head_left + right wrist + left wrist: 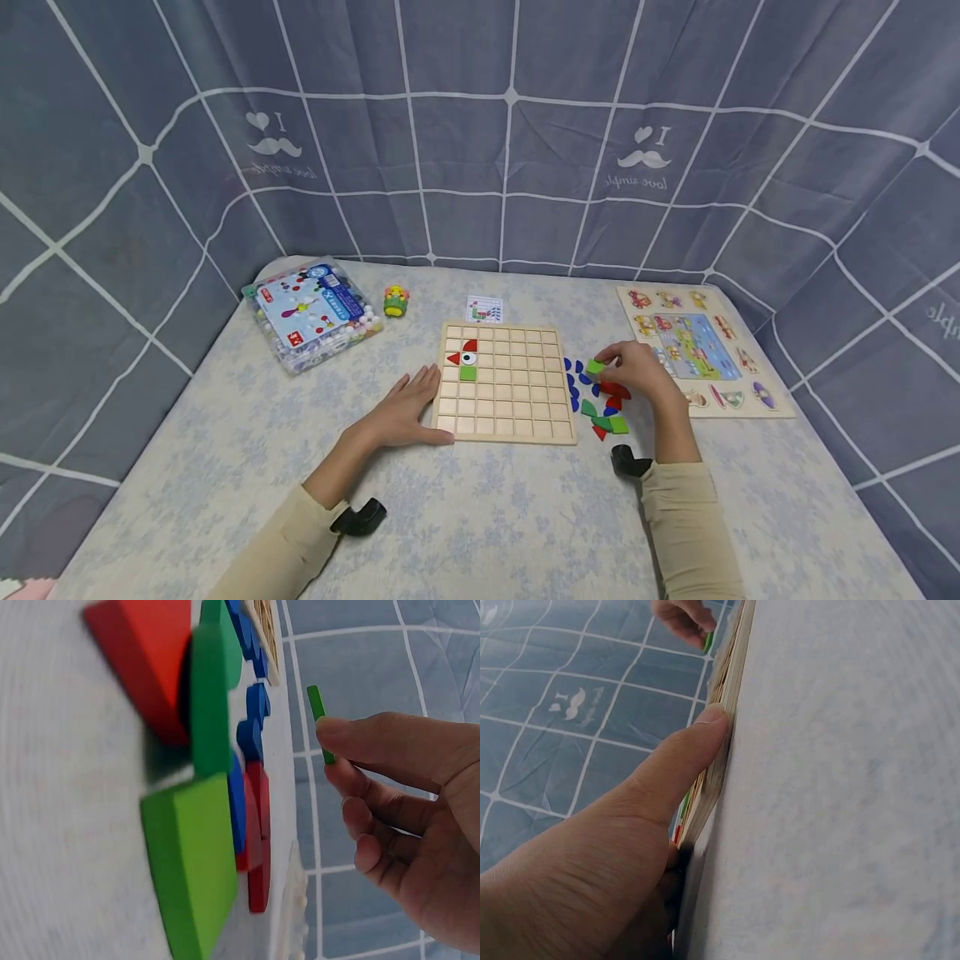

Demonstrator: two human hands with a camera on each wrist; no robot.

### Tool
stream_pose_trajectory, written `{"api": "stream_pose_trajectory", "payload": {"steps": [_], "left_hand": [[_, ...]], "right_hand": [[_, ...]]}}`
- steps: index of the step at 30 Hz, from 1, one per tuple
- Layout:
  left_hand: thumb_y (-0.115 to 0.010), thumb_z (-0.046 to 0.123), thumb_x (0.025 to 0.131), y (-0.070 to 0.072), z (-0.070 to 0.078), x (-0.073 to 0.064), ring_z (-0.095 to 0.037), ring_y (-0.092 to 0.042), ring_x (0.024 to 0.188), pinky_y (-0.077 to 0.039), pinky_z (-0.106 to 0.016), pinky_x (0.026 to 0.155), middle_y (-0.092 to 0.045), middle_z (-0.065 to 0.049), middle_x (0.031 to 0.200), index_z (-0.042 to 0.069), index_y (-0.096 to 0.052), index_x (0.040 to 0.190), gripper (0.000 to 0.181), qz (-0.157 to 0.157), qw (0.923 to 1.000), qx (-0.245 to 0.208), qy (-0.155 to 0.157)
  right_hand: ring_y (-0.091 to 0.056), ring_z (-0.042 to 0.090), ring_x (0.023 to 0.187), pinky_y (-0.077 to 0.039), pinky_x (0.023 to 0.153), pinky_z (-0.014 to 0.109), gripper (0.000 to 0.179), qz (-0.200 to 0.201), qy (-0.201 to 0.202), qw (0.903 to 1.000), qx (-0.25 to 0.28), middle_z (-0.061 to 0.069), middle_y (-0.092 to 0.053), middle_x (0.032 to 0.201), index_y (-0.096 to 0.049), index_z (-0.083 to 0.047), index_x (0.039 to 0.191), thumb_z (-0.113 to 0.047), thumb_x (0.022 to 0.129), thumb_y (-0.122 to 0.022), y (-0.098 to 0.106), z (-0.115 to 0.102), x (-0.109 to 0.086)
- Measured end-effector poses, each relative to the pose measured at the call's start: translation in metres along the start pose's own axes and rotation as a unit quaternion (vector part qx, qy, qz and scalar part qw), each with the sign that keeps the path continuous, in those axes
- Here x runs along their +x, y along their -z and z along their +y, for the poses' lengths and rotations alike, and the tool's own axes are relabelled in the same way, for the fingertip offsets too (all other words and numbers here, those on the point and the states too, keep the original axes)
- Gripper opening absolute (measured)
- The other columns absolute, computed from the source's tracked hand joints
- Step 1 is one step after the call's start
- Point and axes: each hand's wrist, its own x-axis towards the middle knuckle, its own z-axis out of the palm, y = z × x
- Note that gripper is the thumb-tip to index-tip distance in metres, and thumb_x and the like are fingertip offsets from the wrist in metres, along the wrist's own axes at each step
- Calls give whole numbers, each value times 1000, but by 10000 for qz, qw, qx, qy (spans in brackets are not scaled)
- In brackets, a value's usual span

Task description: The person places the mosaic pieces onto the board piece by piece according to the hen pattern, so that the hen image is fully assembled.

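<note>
Pinching light-green square tile (595,367) in right hand (636,367), above loose coloured pieces (589,408) at 3 o'clock of pale wooden grid board (521,392). Touching board at 8 o'clock with splayed left hand (406,411). Apparently picking; probably calls next for setting near 4 placed pieces (468,359), toward 10 o'clock.

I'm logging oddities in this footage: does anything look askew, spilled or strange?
One oddity: the printed slogan on the curtain reads backwards. The loose pieces lie jumbled beside the grid board, but nothing looks spilled or damaged.
</note>
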Motion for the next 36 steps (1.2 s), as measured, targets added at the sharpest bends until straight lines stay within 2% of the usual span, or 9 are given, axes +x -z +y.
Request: {"api": "stream_pose_trajectory", "payload": {"steps": [7,15,22,26,30,36], "left_hand": [[-73,58,78,2,2,-1,-32,-3,153,-4,-54,123,-4,-16,164,0,-8,155,116,44,10000,-31,-37],[-73,57,79,4,4,-1,-32,-2,153,-3,-54,123,-4,-16,164,0,-8,155,116,57,9999,-104,-74],[-73,58,78,1,2,-2,-32,-3,153,-4,-54,123,-5,-17,164,0,-9,155,116,44,10000,-46,-67],[-72,59,78,0,1,-2,-32,-3,153,-4,-54,123,-4,-16,164,1,-9,156,116,35,10000,-50,-64],[-72,59,78,0,1,-2,-32,-3,153,-4,-55,123,-4,-16,164,1,-9,156,116,35,10000,-51,-68],[-73,59,78,1,1,-3,-33,-4,153,-5,-55,123,-5,-17,164,0,-9,155,116,68,9999,-30,-117]], "right_hand": [[-58,24,87,-52,68,30,29,96,442,9988,-177,14,-70,105,-73,-4,109,-17,83,-72,-8,-19,-1],[-58,17,76,-48,61,27,29,4,937,9947,-413,13,-70,101,-73,-1,108,-14,82,-76,-22,-46,2],[-53,13,66,-44,57,25,26,-242,1056,9941,-59,11,-69,100,-73,-2,108,-8,83,-72,-42,-67,4],[-59,15,74,-49,62,27,24,-236,1276,9915,-54,10,-71,100,-74,-3,105,-6,81,-72,-51,-80,8],[-63,18,86,-54,72,31,23,-249,1349,9904,-153,9,-72,100,-75,-4,103,-6,80,-73,-59,-94,11],[-62,17,90,-53,76,31,24,-315,1374,9897,-242,6,-73,103,-77,-6,102,-8,78,-77,-70,-110,15]]}}
